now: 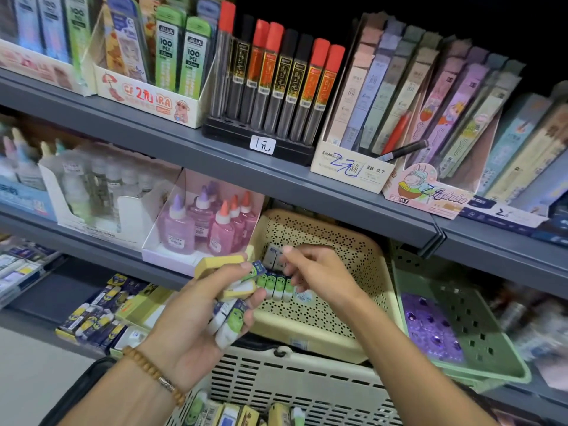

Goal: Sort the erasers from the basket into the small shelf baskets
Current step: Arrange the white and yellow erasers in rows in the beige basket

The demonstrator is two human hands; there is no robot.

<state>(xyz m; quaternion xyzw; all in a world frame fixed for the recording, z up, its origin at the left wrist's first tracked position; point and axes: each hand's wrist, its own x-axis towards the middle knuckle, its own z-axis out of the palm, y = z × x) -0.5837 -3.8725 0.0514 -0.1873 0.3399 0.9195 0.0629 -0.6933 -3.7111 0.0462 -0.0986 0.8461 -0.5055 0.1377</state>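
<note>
My left hand (196, 318) is shut on a bunch of erasers (229, 305), yellow, blue and green-and-white ones, held just left of the cream perforated shelf basket (347, 250). Inside that basket stands a short row of green-and-white erasers (276, 285). My right hand (316, 272) hovers over the row with fingers curled and spread; the fingertips touch or nearly touch grey-wrapped erasers (275, 256) at the back. The white slotted carrying basket (295, 379) sits below, with several more erasers (246, 415) in its bottom.
A green shelf basket (479, 342) with purple items stands to the right. Pink glue bottles (212, 226) in a white tray are on the left. Blue-and-yellow boxed erasers (98, 321) lie on the lower shelf. Pencil-lead tubes (276, 84) fill the upper shelf.
</note>
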